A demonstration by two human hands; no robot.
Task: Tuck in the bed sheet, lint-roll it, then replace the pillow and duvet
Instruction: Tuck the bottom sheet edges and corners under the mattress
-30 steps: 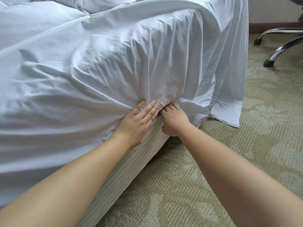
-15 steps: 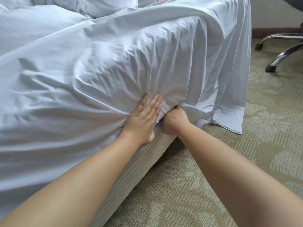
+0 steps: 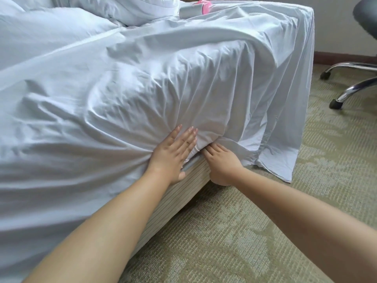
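Bed sheet (image 3: pixel 142 94) draped over the mattress side, bunched at the lower edge above the striped base (image 3: pixel 183 186).

Left hand (image 3: pixel 173 154) pressed flat on the sheet, fingers straight. Right hand (image 3: pixel 222 164) just beside it, fingertips pushed under the gathered fabric, perhaps pinching it; hard to tell. Untucked corner hanging down to the carpet (image 3: pixel 244 231). Lint roller (image 3: pixel 191 11) lying on top, near the pillow (image 3: pixel 130 9). Chair legs (image 3: pixel 350 82) well apart at right.
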